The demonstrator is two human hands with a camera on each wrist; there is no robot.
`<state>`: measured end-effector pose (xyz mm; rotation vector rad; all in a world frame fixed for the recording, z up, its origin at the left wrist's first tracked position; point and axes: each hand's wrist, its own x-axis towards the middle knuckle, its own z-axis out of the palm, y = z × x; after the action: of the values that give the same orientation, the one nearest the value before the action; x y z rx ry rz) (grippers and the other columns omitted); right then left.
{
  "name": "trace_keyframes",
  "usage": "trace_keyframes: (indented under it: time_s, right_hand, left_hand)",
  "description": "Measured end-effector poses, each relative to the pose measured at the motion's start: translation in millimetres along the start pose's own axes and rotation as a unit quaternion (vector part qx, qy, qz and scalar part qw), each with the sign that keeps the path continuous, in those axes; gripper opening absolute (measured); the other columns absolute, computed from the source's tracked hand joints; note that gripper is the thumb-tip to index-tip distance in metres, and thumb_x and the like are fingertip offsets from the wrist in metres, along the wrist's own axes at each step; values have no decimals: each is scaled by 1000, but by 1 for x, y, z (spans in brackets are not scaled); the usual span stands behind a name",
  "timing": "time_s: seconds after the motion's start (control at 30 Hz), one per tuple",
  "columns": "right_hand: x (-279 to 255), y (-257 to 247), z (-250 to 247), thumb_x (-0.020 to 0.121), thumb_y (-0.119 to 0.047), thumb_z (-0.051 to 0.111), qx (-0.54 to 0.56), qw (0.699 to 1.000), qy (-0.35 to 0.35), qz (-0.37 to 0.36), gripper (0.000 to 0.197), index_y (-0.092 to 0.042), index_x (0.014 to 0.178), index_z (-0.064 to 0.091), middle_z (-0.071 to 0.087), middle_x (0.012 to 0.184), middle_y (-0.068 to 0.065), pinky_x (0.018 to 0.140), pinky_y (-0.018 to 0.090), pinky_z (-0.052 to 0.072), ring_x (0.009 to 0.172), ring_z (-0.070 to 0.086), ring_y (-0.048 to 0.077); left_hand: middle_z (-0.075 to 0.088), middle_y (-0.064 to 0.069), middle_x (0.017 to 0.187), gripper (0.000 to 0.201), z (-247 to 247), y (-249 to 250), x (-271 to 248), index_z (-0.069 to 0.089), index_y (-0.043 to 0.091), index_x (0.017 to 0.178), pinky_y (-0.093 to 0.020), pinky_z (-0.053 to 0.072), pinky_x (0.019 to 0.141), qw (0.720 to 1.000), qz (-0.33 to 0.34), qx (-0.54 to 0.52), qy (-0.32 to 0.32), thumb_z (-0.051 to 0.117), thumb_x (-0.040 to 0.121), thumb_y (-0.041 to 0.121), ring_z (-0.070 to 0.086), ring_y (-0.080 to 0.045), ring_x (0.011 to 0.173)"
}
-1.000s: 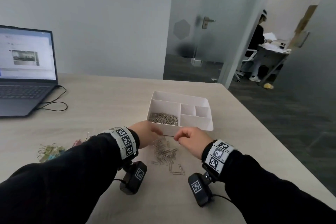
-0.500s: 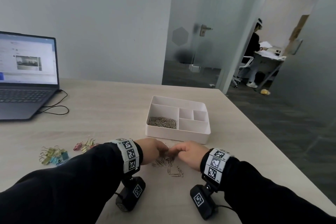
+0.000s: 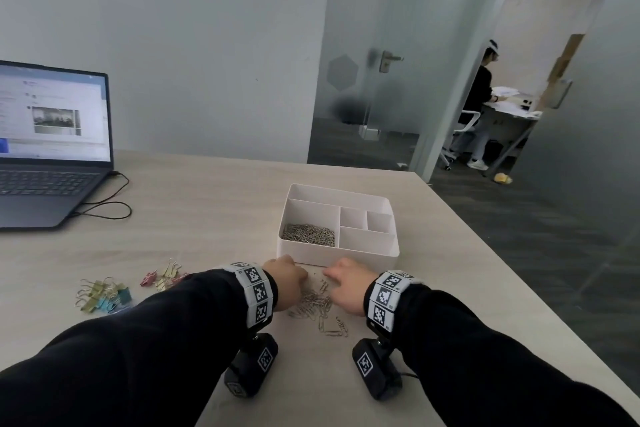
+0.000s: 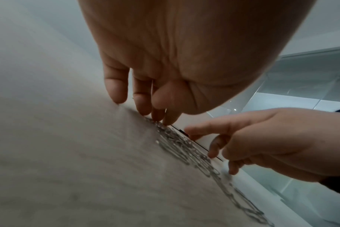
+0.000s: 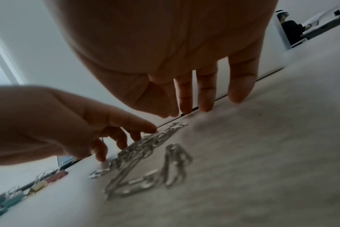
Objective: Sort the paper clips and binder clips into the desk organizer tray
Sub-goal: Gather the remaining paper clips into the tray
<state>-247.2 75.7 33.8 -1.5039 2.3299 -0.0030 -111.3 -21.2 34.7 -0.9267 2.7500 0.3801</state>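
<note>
A white organizer tray (image 3: 337,256) holds a heap of silver paper clips (image 3: 308,235) in its large left compartment. Just in front of it lies a loose pile of paper clips (image 3: 317,305) on the table. My left hand (image 3: 285,279) and right hand (image 3: 346,284) flank the pile. In the left wrist view the left fingers (image 4: 140,99) point straight down and touch the table at the pile (image 4: 184,147). The right fingers (image 5: 204,98) also reach down to the table beside the clips (image 5: 145,161). Neither hand holds anything.
Coloured binder clips lie in two groups at the left (image 3: 104,296) (image 3: 162,276). An open laptop (image 3: 52,149) with its cable stands far left. The table's right edge (image 3: 519,270) is near the tray. A person sits beyond the glass wall.
Both hands have drawn back from the tray's front wall and sunk to the table. Half a second ago they almost met over the pile; now they stand slightly apart beside it.
</note>
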Motion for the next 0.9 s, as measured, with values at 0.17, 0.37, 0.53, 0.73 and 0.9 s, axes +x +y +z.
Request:
trace_keyframes:
  time_s: [0.17,0.37,0.53,0.73,0.9]
  right_hand:
    - [-2,-9,5,88,-17,49,-7,999,-23,-36,48,-30,133,58,47,133,4,109,35,38,126,47,27]
    - [-24,6,2,84,-23,63,38,996,15,-78,49,-29,132,59,51,126,-2,100,24,40,113,52,15]
    - [-33,12,-5,65,-55,81,-2,1000,-13,-27,89,-31,143,45,45,130,-4,95,24,39,117,53,17]
    - [-30,-8,-1,68,-41,83,-4,999,9,-38,63,-29,126,60,53,116,-1,75,22,37,91,50,14]
    - [-21,-22,-5,77,-32,77,-6,1000,2,-27,43,-19,116,66,65,107,0,75,23,43,100,62,23]
  left_hand:
    - [52,-9,125,49,3,-4,0,60,29,132,-39,44,103,997,53,-39,-35,43,90,10,55,-30,116]
    - [54,1,127,57,2,-24,-5,55,26,135,-33,48,99,997,40,-70,16,68,80,34,59,-19,109]
    - [50,0,129,81,0,-23,-4,51,27,138,-30,47,98,1000,27,-1,2,81,66,50,54,-20,117]
    - [62,3,118,66,0,-4,-1,61,28,125,-29,49,91,999,40,-1,4,82,65,45,59,-18,108]
    - [70,5,109,51,-2,6,1,67,29,116,-28,53,85,1000,29,-4,1,79,68,36,65,-18,99]
